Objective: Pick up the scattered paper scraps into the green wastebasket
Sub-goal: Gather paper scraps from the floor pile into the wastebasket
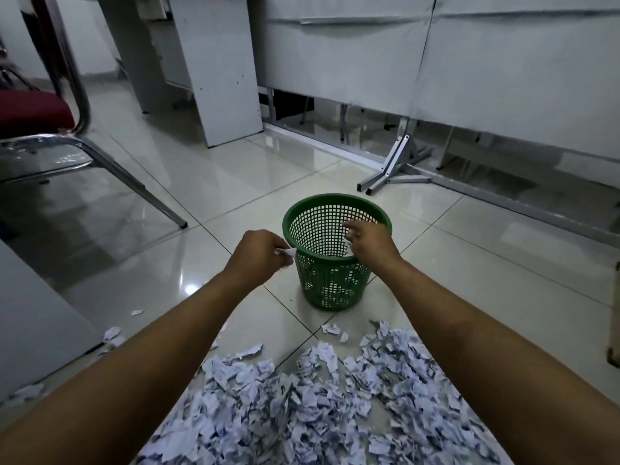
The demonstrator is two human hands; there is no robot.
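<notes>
A green mesh wastebasket point(312, 209) stands upright on the tiled floor, with white scraps showing through its lower wall. My right hand point(370, 241) reaches over its near rim, fingers spread, with white scraps point(349, 241) under the fingers inside the opening. My left hand point(260, 255) hovers just left of the basket, closed on a small wad of paper scraps point(287, 252). A wide pile of torn white and blue-printed paper scraps point(318, 397) covers the floor between my forearms, in front of the basket.
A chrome-legged chair with a red seat point(33, 112) stands at the left. White desk panels point(218, 68) and metal frame feet point(392, 169) lie behind the basket. A grey panel point(37, 313) sits at the near left. Stray scraps point(112, 333) lie beside it.
</notes>
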